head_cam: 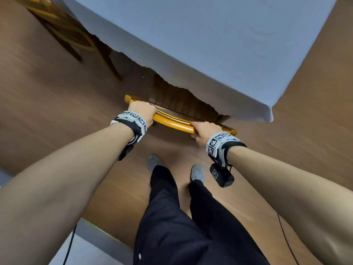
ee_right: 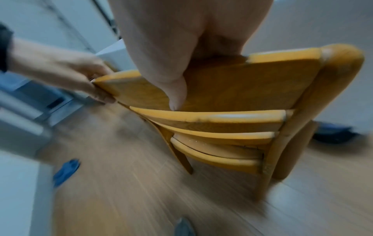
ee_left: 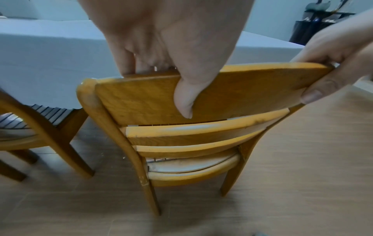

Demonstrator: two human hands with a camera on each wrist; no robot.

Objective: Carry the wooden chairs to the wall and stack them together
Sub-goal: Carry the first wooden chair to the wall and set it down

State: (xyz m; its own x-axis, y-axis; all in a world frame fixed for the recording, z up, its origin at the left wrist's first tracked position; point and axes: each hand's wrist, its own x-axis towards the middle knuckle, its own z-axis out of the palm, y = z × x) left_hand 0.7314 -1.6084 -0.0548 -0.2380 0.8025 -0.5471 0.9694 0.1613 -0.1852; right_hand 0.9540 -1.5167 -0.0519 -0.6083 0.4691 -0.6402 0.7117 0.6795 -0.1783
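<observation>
Both hands on 1 wooden chair (head_cam: 172,121) at the near edge of the bench (head_cam: 219,44), which is draped in a pale cloth. The seat sits tucked under the cloth overhang; the backrest faces the person. The top rail's long axis runs left to right across the head view, slanting down toward the right.

Left hand (head_cam: 142,111) wraps the left end of the top rail: fingers (ee_left: 129,60) over the far side, thumb pressed down the near face. Right hand (head_cam: 205,132) grips the right end the same way, thumb (ee_right: 177,94) on the near face.

The chair stands about upright, legs toward the wooden floor (head_cam: 47,96); contact with the floor unclear, wrist views blurred.

A 2nd wooden chair (ee_left: 40,127) stands just left, also at the bench.
</observation>
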